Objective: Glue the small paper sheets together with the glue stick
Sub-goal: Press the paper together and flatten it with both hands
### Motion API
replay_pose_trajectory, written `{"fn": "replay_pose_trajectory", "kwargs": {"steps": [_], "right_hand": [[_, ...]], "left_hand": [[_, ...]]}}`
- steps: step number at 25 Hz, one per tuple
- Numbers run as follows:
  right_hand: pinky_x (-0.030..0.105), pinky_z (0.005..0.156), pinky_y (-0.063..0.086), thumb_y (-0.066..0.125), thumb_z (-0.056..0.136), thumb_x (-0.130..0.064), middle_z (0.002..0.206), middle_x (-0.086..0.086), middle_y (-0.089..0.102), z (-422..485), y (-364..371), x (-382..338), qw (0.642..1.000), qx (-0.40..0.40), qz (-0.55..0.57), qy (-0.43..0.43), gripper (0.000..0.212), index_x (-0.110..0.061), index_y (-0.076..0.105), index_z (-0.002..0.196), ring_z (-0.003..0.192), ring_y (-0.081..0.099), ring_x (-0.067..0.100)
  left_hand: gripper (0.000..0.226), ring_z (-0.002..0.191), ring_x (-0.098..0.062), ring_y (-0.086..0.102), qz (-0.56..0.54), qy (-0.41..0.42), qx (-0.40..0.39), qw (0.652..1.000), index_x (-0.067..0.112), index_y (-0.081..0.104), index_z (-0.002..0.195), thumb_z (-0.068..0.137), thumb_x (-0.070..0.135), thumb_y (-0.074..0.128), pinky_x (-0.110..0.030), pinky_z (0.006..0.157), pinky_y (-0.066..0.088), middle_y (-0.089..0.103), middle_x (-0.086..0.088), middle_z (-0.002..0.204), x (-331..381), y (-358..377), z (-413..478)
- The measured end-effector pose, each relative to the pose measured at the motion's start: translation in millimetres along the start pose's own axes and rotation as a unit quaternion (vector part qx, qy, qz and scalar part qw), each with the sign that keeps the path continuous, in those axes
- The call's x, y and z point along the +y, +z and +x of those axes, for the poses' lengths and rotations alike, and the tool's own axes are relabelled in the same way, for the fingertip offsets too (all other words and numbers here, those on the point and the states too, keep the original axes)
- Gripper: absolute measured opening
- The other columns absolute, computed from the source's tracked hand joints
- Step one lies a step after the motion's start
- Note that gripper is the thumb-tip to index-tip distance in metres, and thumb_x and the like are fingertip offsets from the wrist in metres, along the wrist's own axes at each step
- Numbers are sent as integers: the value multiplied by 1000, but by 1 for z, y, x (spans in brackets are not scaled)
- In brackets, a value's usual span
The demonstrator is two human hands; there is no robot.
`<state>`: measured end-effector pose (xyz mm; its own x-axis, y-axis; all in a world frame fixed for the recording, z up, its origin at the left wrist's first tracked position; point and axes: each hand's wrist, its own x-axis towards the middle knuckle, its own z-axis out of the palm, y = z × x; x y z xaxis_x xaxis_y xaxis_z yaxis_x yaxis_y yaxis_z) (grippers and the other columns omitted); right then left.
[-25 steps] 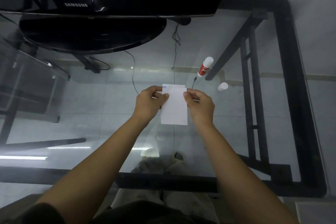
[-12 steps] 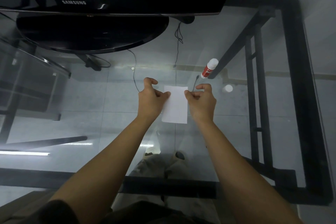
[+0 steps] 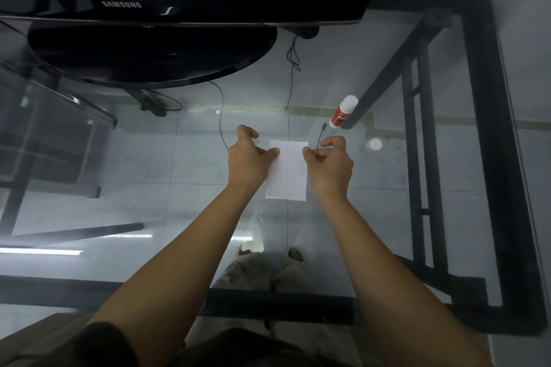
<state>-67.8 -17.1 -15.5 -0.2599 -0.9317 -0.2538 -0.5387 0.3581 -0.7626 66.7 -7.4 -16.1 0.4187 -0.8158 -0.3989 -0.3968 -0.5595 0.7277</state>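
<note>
A small white paper sheet (image 3: 287, 171) lies flat on the glass table, looking like a single aligned stack; I cannot tell how many sheets are in it. My left hand (image 3: 249, 158) presses its upper left edge with thumb and fingertips. My right hand (image 3: 329, 162) pinches the upper right edge. A red-and-white glue stick (image 3: 343, 112) lies uncapped on the glass beyond my right hand. Its white cap (image 3: 374, 144) sits apart, to the right of my right hand.
A black Samsung monitor (image 3: 167, 3) with a round base (image 3: 149, 53) stands at the back. Thin cables (image 3: 290, 83) run down toward the paper. The glass table (image 3: 387, 202) has a black frame (image 3: 489, 128) along its right and front edges.
The two offset sheets, held up a second ago, now lie squared on the glass. Both hands have shifted from holding them to pressing the upper edges.
</note>
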Motion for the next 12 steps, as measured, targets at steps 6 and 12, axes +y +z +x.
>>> {"fn": "replay_pose_trajectory", "kwargs": {"steps": [6, 12], "right_hand": [[17, 62, 43, 66, 84, -16, 63, -3, 57, -2, 4, -3, 999, 15, -30, -13, 24, -10, 47, 97, 57, 52, 11], [31, 79, 49, 61, 87, -17, 102, 11, 60, -6, 7, 3, 982, 9, -124, -141, 18, -9, 54, 103, 88, 58, 24]], "left_hand": [[41, 64, -12, 52, 10, -16, 4, 1000, 17, 36, 99, 78, 21, 70, -31, 63, 42, 56, 3, 66, 4, 2, 1], [48, 80, -28, 57, 36, -48, 1, 998, 12, 37, 106, 75, 24, 72, -33, 67, 44, 60, -17, 101, 10, 3, 3]]}}
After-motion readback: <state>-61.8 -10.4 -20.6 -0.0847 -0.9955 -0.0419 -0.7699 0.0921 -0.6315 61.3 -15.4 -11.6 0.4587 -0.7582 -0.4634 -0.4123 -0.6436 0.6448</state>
